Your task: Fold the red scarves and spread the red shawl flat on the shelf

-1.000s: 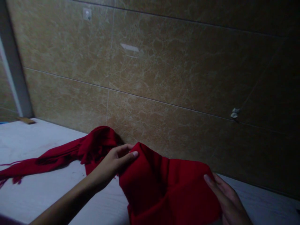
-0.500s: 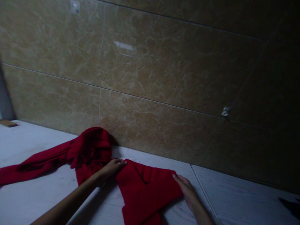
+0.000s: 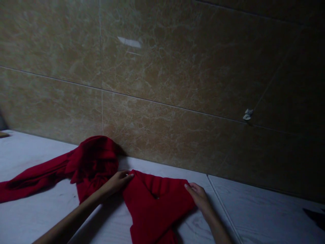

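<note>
A red folded garment lies on the pale surface in front of me, its front panels crossing in a V near the top. My left hand pinches its upper left corner. At the upper right corner, my right hand grips the cloth with the thumb on top and the fingers behind. Left of it lies a crumpled heap of red cloth, with a long strip trailing to the left edge. My left forearm hides part of that heap. The garment's lower end runs out of view.
Behind the pale wood-grain surface rises a brown marbled tile wall. A small white fitting sits on the wall at right. A dark pointed object lies at the right edge, a brown piece at the far left.
The view has shifted slightly to the right. Both hands keep hold of the garment's top corners, which appear a little higher in the picture. The red heap has not visibly changed.
</note>
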Motion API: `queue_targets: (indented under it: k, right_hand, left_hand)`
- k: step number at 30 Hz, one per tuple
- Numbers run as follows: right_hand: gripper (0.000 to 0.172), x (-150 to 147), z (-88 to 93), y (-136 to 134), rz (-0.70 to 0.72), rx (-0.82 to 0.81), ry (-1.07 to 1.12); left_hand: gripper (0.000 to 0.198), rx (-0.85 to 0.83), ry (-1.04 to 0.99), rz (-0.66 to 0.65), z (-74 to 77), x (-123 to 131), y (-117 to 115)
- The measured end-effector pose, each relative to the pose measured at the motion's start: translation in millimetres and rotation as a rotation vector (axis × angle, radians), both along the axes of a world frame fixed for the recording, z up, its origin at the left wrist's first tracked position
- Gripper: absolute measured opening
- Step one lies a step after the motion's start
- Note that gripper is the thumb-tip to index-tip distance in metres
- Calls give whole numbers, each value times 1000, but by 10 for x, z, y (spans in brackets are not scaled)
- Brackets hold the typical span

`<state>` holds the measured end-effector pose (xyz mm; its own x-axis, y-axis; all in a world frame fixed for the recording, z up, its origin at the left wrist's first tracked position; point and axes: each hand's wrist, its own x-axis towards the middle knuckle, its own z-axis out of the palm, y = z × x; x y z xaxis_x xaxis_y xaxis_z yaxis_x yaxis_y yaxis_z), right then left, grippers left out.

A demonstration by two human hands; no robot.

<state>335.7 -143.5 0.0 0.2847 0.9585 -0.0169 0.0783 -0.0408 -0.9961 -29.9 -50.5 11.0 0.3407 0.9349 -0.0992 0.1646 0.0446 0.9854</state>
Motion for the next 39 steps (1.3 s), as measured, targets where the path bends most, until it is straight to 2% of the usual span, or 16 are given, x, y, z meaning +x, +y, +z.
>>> queue_targets:
  k: [4, 8, 11, 15, 21, 25, 28, 30, 32, 34, 36, 38, 39]
  right_hand:
    - [65, 21, 0, -42, 6, -3, 35]
    - [66, 2, 54, -81, 47, -48, 61]
    - [68, -14, 102, -101, 82, -61, 85]
    - [60, -48, 306, -212, 36, 44, 113]
    - [59, -153, 959, -644, -55, 151, 109]
    - [65, -238, 1389, -953, -132, 175, 147]
    - [68, -298, 1556, -1019, -144, 160, 194]
    - [65, -321, 1519, -942, -124, 148, 207]
    - [62, -322, 1335, -780, -87, 130, 204]
    - [61, -302, 1030, -569, -49, 104, 173]
    - [65, -265, 678, -363, -3, 34, 113]
    - [73, -213, 368, -211, 18, -41, 75]
    - [74, -182, 250, -162, 19, -60, 70]
  left_hand:
    - [71, -48, -125, -36, 17, 7, -24]
    - [76, -98, -121, 18, -2, 41, -18]
    - [75, -80, -127, 37, 88, 61, -79]
    - [66, 17, -220, 54, 455, 67, -300]
    - [63, 114, -254, 35, 1083, 29, -714]
    - [63, 156, -279, 45, 1374, -27, -953]
    - [64, 164, -283, 78, 1497, -43, -1007]
    - [63, 147, -285, 93, 1446, -25, -924]
    - [64, 93, -285, 89, 1226, 16, -734]
    - [65, 17, -259, 64, 847, 66, -466]
    - [64, -46, -140, 46, 403, 108, -190]
    - [63, -67, -18, 113, 22, 129, 18]
    - [63, -60, -9, 125, -113, 130, 81]
